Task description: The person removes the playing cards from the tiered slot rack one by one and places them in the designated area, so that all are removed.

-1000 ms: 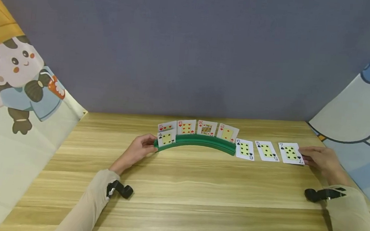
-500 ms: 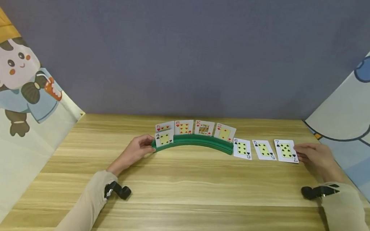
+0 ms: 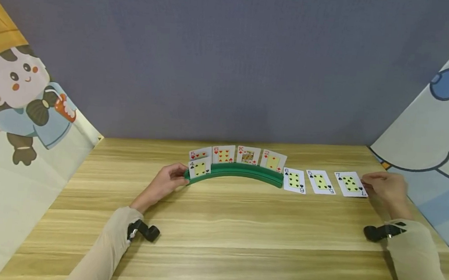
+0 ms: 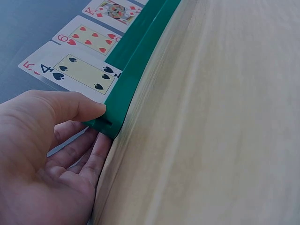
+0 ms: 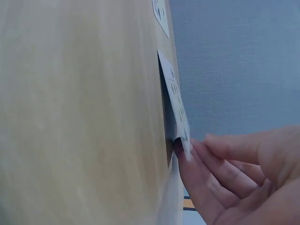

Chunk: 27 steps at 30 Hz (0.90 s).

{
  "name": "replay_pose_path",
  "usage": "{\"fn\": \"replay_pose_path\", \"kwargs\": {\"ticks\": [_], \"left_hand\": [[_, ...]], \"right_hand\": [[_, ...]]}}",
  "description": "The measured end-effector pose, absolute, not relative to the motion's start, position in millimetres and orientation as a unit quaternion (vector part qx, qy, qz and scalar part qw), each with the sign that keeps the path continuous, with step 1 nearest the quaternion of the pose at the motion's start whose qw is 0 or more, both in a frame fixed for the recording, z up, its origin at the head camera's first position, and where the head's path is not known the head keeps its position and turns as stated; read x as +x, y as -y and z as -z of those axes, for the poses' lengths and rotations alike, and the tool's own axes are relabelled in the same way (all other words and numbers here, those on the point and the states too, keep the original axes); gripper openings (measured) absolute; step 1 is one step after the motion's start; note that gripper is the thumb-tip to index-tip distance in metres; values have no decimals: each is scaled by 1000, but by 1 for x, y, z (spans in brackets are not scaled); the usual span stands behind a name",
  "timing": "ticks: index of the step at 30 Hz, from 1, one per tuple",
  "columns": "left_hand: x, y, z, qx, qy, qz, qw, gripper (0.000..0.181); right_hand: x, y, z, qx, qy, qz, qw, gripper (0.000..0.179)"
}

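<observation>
In the head view my left hand (image 3: 166, 181) grips the left end of a curved green card holder (image 3: 242, 171). The left wrist view shows its thumb (image 4: 77, 108) on the holder's end. A four of spades (image 3: 200, 168) stands there in front of a five of hearts (image 3: 199, 154). Behind the front slot stand a six of hearts (image 3: 223, 154), a king of diamonds (image 3: 248, 155) and a two of diamonds (image 3: 273, 161). My right hand (image 3: 388, 190) pinches the right edge of a seven of spades (image 5: 178, 101), and that edge is tilted up off the table.
A six of spades (image 3: 294, 180) lies face up by the holder's right end, with a five of spades (image 3: 321, 182) beside it. The wooden table (image 3: 241, 229) meets a grey wall (image 3: 230, 70) at the back; printed cartoon panels flank both sides.
The seven of spades has shifted slightly left, then back right, as my right hand handles its edge. My left hand stays on the holder. The head view has shifted a little.
</observation>
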<state>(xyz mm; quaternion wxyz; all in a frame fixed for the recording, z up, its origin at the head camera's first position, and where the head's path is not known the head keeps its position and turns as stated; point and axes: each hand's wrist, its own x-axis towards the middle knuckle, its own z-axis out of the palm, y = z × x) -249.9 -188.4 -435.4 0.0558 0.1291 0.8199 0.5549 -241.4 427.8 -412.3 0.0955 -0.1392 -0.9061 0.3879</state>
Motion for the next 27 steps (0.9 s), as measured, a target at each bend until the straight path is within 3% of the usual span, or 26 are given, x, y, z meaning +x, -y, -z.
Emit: {"fn": "replay_pose_path", "kwargs": {"ticks": [12, 27], "left_hand": [[-251, 188, 436, 126, -821, -554, 56, 39], [-251, 188, 437, 130, -821, -554, 52, 39]], "right_hand": [[-240, -416, 396, -90, 878, -464, 79, 42], [-235, -367, 356, 33, 858, -494, 139, 34]]}}
